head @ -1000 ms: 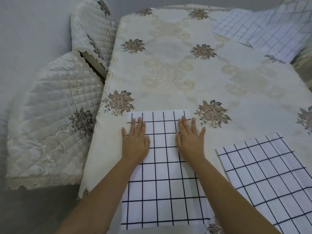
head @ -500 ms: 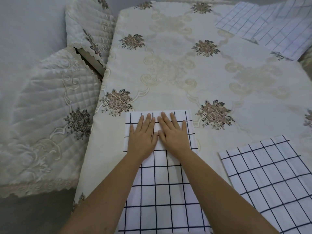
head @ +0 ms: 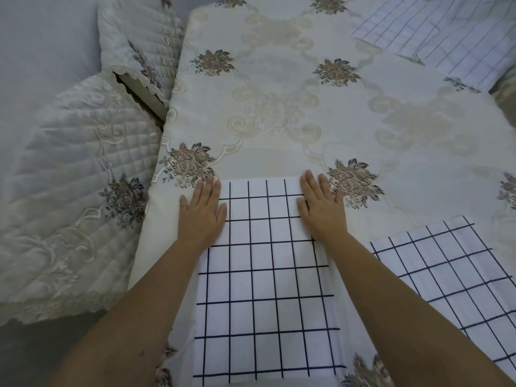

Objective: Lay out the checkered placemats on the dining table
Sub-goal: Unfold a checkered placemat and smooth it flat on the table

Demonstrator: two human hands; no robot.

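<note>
Both hands are laid flat, palms down and fingers straight, with nothing gripped. The left hand (head: pixel 202 212) is pressed on the far left corner of the near placemat (head: pixel 265 275), its outer fingers reaching past the mat's left edge onto the tablecloth (head: pixel 279 152). The right hand (head: pixel 321 209) is pressed on the far right corner of the same mat, with its fingertips at the far edge and its outer fingers over the right edge. The two hands are set well apart, and several squares of the mat are left bare between them.

The near placemat, white with a dark grid, is spread on the near left part of the dining table (head: pixel 418 129). A second placemat (head: pixel 452 275) of the same pattern is laid to its right, turned at a slight angle and apart from the first. More checkered cloth (head: pixel 446 32), with paler lines, is seen at the far right corner of the table.

The tablecloth is cream and embroidered with brown flowers. To the left of the table, a near chair cover (head: pixel 69 191) and a far chair cover (head: pixel 134 37), both quilted, are seen.
</note>
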